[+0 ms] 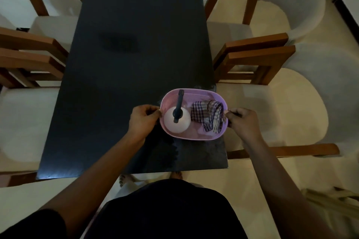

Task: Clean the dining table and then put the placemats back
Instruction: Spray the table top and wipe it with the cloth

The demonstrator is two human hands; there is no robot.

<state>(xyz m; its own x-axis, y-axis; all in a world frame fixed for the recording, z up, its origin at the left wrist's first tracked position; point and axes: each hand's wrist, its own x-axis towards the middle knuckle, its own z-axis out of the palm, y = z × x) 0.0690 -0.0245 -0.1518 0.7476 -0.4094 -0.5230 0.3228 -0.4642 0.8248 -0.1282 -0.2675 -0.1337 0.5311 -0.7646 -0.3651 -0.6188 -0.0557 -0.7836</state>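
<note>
Dining table [136, 44], seen from its near short end, at what looks like the opening stage of cleaning. The dark top carries no placemats, and none can be made out anywhere in view, so clearing appears done. Wiping and relaying appear still to come, since the supplies sit unused. The surface is matt black, with a pale sheen at the near left corner and a faint darker patch toward the middle. 4 wooden chairs [258, 54] with cream seats flank it, 2 per long side. A lilac oval basket [194, 134] is at the near right part of the table; whether it rests there or is held just above cannot be told. It holds 1 white spray bottle [177, 122] and 1 checked cloth [207, 115]. The left hand [142, 120] and right hand [243, 122] each pinch an end of its rim, fingers curled.
</note>
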